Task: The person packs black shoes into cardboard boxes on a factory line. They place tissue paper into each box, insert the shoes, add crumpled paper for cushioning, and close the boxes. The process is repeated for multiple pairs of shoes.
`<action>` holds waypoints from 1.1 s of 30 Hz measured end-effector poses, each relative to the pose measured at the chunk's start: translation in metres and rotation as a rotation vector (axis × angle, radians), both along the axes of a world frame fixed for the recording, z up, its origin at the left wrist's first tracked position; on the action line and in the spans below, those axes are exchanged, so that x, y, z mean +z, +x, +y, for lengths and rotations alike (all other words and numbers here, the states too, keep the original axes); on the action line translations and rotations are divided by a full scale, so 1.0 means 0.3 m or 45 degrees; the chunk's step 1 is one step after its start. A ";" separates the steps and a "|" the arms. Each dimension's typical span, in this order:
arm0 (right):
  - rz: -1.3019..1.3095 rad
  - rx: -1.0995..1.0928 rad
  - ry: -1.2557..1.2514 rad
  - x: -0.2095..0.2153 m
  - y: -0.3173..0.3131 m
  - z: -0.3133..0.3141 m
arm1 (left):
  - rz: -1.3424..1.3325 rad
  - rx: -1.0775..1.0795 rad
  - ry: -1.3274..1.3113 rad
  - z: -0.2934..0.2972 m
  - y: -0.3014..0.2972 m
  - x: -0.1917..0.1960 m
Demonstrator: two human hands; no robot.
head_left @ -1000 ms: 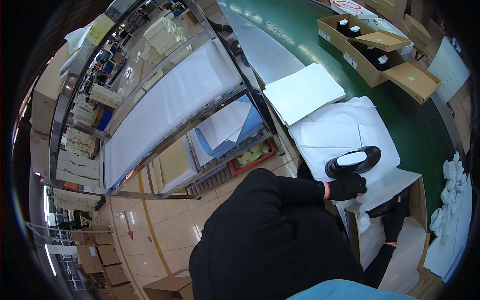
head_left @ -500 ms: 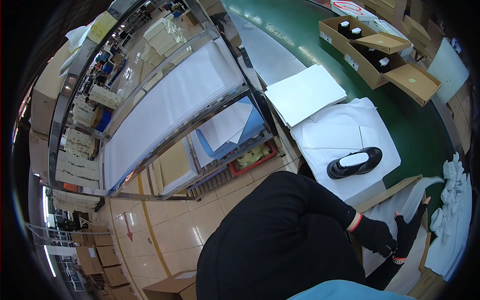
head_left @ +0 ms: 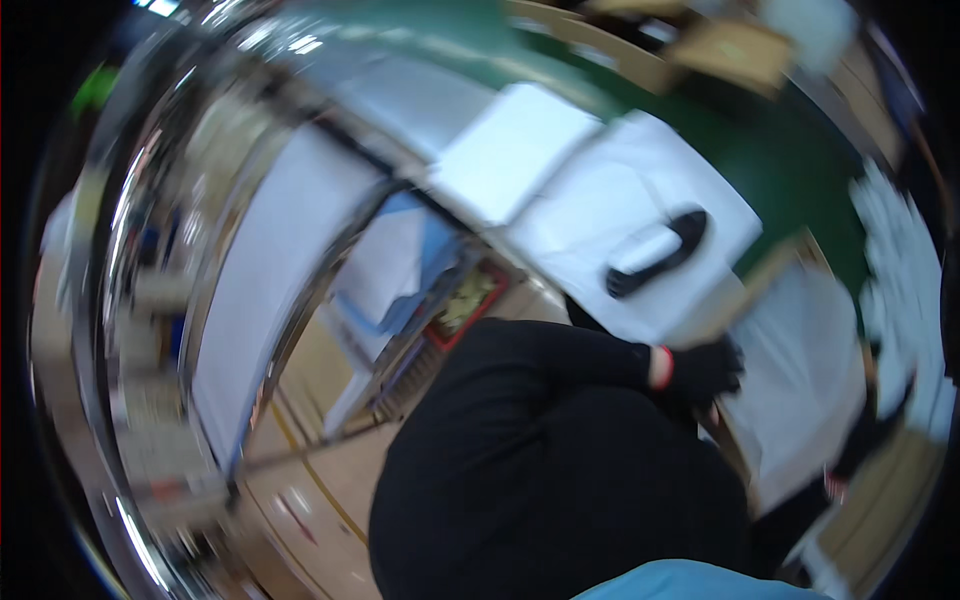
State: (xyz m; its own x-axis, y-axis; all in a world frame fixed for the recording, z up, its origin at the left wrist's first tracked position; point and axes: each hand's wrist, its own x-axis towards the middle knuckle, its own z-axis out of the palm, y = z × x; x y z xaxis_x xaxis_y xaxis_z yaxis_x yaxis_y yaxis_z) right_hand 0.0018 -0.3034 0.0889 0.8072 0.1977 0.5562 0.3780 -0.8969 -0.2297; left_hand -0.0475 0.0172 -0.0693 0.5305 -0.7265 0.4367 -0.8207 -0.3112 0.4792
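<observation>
The two hands have just parted across the tan cardboard box (head_left: 770, 272), baring the translucent white paper (head_left: 795, 365) between them.
From here, the black-gloved left hand (head_left: 705, 376) is at the box's near-left edge, while the black-gloved right hand (head_left: 868, 437) has swung out beside the crumpled white paper bundles (head_left: 890, 275); motion blur means I can't tell whether either hand's fingers are apart or clamped. The glossy black shoe with a white insert (head_left: 688, 234) lies outside the box, on white wrapping paper (head_left: 600, 220) over the green tabletop (head_left: 815, 185). The loose lining seems likeliest to get in the way, hiding the box's inside.
</observation>
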 end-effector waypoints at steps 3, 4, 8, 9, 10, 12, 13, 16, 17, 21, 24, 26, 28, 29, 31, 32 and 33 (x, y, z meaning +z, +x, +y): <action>0.242 0.570 0.015 0.069 -0.042 0.450 | -0.060 0.131 -0.044 0.056 -0.026 0.100; 0.567 0.764 -0.255 0.041 -0.008 0.464 | 0.020 0.062 0.022 0.060 -0.011 0.167; 0.683 -0.102 -0.905 -0.305 0.150 0.112 | 0.024 -0.035 0.277 -0.014 0.013 0.197; 0.740 -0.228 -0.918 -0.285 0.161 0.077 | 0.075 -0.054 0.355 -0.008 0.021 0.216; 0.793 -0.352 -0.932 -0.264 0.162 0.047 | 0.067 -0.036 0.369 -0.010 0.014 0.230; 0.543 -0.172 -0.715 -0.216 0.118 0.063 | 0.054 -0.043 0.390 -0.021 0.012 0.240; 0.581 -0.039 -0.744 -0.188 0.085 0.108 | 0.060 -0.050 0.413 -0.014 0.006 0.235; 0.823 0.120 -0.913 -0.260 -0.017 0.137 | 0.053 -0.098 0.464 -0.017 0.010 0.230; 0.966 0.033 -0.985 -0.302 -0.037 0.124 | 0.044 -0.110 0.473 -0.017 0.011 0.234; 0.963 -0.076 -0.970 -0.298 -0.035 0.167 | 0.105 -0.124 0.255 0.030 0.005 0.254; 0.892 -0.073 -0.755 -0.172 -0.055 0.234 | 0.070 -0.082 -0.111 0.181 0.063 0.362; 0.922 -0.097 -0.711 -0.093 -0.087 0.288 | -0.133 0.354 -0.158 0.362 0.180 0.384; 0.926 -0.047 -0.654 -0.094 -0.118 0.312 | -0.078 0.778 -0.331 0.633 0.294 0.365; 0.898 0.013 -0.667 -0.113 -0.138 0.320 | -0.078 0.905 -0.255 0.808 0.374 0.336; 0.919 0.110 -0.646 -0.153 -0.187 0.330 | -0.220 1.312 0.158 1.150 0.400 0.277; 0.852 0.191 -0.618 -0.204 -0.201 0.325 | -0.113 1.614 0.552 1.366 0.354 0.183; 0.875 0.211 -0.486 -0.206 -0.220 0.327 | 0.104 1.791 0.684 1.494 0.322 0.098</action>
State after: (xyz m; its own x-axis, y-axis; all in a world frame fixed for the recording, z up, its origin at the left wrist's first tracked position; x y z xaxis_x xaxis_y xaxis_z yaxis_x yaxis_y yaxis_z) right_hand -0.0643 -0.2052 0.0271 0.8877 0.4216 -0.1849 0.3990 -0.9049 -0.1480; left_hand 0.0491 0.4653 -0.0399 0.9192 0.3214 0.2277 0.3102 -0.9469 0.0841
